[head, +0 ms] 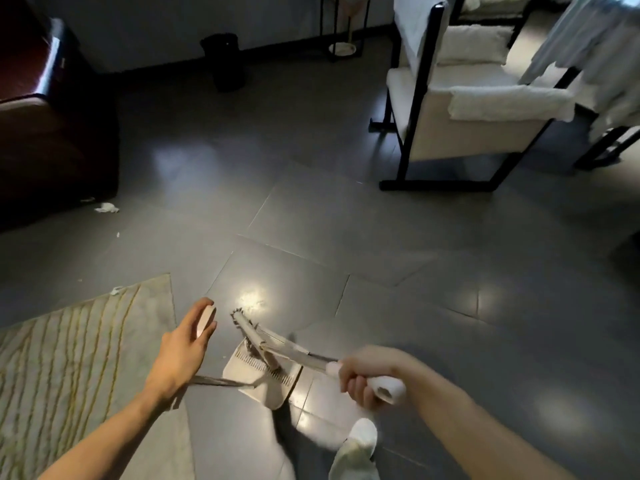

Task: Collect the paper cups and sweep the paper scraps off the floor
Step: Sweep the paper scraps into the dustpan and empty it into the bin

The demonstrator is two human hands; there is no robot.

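As right grip (363, 375) holds broom (298, 353), scraps (107, 208) lie well left

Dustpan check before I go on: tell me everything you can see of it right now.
The dustpan is a cream scoop, plastic by its look, with comb teeth along two edges. It is down at the grey tiled floor beside a corner of the striped rug. A thin rod runs from it up to a pale grip held in the left hand. The broom, gripped by the right hand, has its dark bristles against the teeth. No scraps show inside.
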